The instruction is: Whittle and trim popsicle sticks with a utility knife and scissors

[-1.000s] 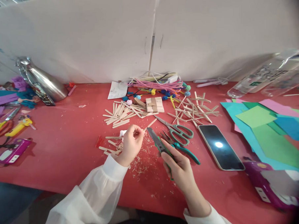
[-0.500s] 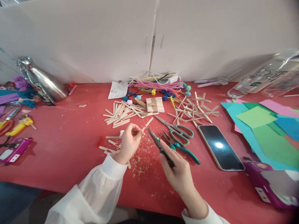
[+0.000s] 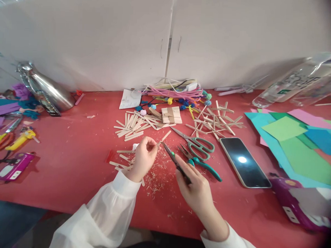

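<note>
My left hand (image 3: 146,155) pinches a wooden craft stick (image 3: 165,135), which points up and to the right. In my right hand (image 3: 195,185) is a black utility knife (image 3: 177,164) with a green slider, its blade tip at the stick close to my left fingertips. Wood shavings (image 3: 156,185) lie scattered on the red table below both hands. Several craft sticks (image 3: 125,158) lie partly hidden behind my left wrist. Just right of the knife are scissors (image 3: 200,147) with grey-green handles and teal-handled pliers (image 3: 207,169).
Behind my hands lie a pile of craft sticks (image 3: 134,126), a bundled stack of sticks (image 3: 171,115) and pink pipe cleaners (image 3: 175,93). A phone (image 3: 244,164) and coloured paper (image 3: 301,144) are at right. A steel jug (image 3: 50,89) and a yellow glue gun (image 3: 22,139) are at left.
My right hand has moved slightly left and up, bringing the knife's tip from a small gap to the craft stick. My left hand stays nearly still.
</note>
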Available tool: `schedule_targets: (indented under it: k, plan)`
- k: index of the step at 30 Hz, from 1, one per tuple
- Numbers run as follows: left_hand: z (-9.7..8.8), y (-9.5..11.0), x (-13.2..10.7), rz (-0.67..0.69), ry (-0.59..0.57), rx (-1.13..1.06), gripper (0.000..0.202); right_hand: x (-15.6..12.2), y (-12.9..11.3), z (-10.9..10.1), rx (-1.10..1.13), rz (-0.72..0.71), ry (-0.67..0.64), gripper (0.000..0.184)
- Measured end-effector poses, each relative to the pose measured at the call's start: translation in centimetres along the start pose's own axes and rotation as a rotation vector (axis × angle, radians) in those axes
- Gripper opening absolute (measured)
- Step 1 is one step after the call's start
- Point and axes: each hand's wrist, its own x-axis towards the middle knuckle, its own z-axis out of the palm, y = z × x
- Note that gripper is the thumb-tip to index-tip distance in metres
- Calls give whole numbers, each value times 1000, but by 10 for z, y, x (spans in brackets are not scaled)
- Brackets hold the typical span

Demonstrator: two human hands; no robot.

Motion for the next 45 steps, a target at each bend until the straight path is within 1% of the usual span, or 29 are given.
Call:
schedule_targets:
  k: [3, 6, 9, 13, 15, 17, 18, 21, 23, 28, 31, 33, 35, 37, 39, 41, 43, 45]
  plan:
    - [-1, 2, 1, 12, 6, 111, 10, -1, -1, 3, -234, -77, 46, 39]
    - [-1, 3, 2, -1, 2, 143, 13, -2, -2, 6, -412, -108, 33, 44]
    - [-1, 1, 3, -21, -5, 162, 15, -2, -4, 6, -500, -119, 12, 51]
    - [-3, -1, 5, -54, -25, 163, 14, -2, -4, 4, -552, -142, 9, 56]
    - [-4, -2, 6, -75, -31, 150, 13, -1, -1, 2, -556, -115, 30, 56]
    - [-5, -3, 7, -98, -40, 124, 12, -1, 2, 1, -491, -53, 60, 54]
    - [-5, -3, 7, -108, -46, 106, 12, -1, 3, 0, -416, -19, 58, 51]
    - [-5, -4, 7, -122, -49, 56, 13, -1, 4, -1, -119, 68, -13, 42]
    - [-5, -4, 7, -119, -41, 35, 14, -1, 3, -1, 11, 122, -52, 39]
    - [-6, -5, 6, -104, -23, 16, 14, 1, 3, 0, 177, 224, -113, 39]
    - [-6, -6, 5, -93, -13, 11, 14, 3, 7, 3, 319, 231, -114, 38]
    - [-5, -6, 5, -86, -14, 2, 14, 4, 7, 4, 425, 262, -101, 38]
    - [-5, -6, 5, -78, -24, -13, 14, 5, 6, 4, 521, 337, -90, 38]
    - [-4, -6, 5, -73, -34, -27, 15, 6, 3, 2, 633, 445, -104, 40]
    - [-4, -5, 4, -70, -41, -39, 15, 7, -1, -1, 768, 569, -139, 45]
    - [-3, -4, 4, -69, -46, -47, 15, 9, -4, -3, 880, 655, -163, 51]
    - [-3, -3, 3, -70, -47, -45, 15, 9, -4, -3, 910, 673, -171, 52]
    - [-4, -2, 3, -72, -44, -31, 15, 9, -2, -3, 836, 618, -164, 48]
